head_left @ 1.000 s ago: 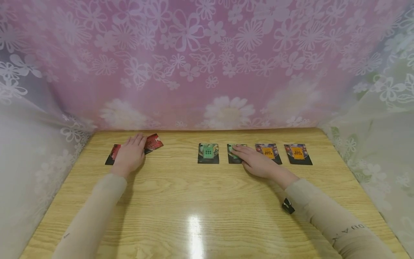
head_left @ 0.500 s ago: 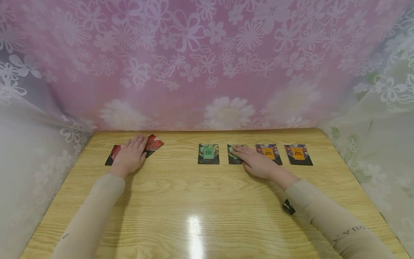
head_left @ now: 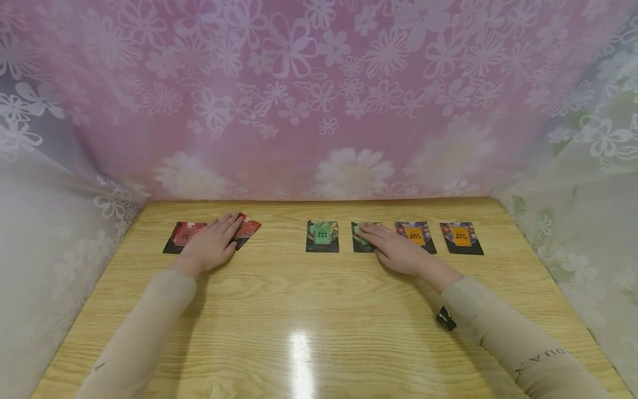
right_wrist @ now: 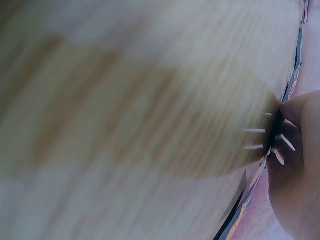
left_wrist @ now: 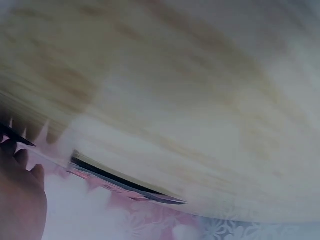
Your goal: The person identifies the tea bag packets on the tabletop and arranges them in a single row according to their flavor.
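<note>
My left hand (head_left: 210,244) lies with its fingers straight on a tilted red and black packet (head_left: 248,228), hiding its left part. Just left of that hand, another red and black packet (head_left: 185,235) lies flat, partly behind the hand. My right hand (head_left: 396,249) rests with fingers extended on a green and black packet (head_left: 360,241), covering its right side. A second green packet (head_left: 322,236) is to the left of it. Under the right hand's edge shows part of an orange-labelled packet (head_left: 417,235). Both wrist views show the hands low against the tabletop, blurred.
At the right end of the row lies another orange-labelled packet (head_left: 461,238). A small black object (head_left: 446,318) sits beside the right sleeve. The wooden table (head_left: 279,310) ends at a pink flowered curtain (head_left: 319,111), with pale sheets at both sides.
My left hand has slid right, carrying the tilted red packet with it and toward me a little. More of the left red packet shows. My right hand stays on the green packet.
</note>
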{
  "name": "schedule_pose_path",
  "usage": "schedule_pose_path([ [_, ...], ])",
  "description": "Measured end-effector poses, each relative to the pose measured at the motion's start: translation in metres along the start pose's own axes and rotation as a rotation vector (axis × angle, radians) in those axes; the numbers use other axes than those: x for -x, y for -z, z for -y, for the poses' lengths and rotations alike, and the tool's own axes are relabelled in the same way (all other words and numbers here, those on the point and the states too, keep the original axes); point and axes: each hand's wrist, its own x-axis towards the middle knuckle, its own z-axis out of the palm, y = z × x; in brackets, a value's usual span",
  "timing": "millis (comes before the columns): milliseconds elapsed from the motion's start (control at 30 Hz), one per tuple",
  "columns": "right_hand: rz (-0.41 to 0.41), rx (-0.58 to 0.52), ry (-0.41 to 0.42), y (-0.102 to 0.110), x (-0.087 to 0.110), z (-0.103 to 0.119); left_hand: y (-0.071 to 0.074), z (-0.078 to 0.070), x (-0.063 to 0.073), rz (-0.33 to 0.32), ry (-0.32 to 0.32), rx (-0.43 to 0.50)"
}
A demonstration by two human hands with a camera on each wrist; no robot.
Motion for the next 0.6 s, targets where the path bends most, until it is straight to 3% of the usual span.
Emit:
schedule_pose_path([
  [267, 0.005, -0.002, -0.002, 0.001, 0.001, 0.000, 0.004, -0.020, -0.005, 0.008, 0.070, 0.019],
  [600, 0.004, -0.013, -0.002, 0.001, 0.000, 0.002, 0.002, -0.041, -0.019, 0.025, 0.110, 0.006],
])
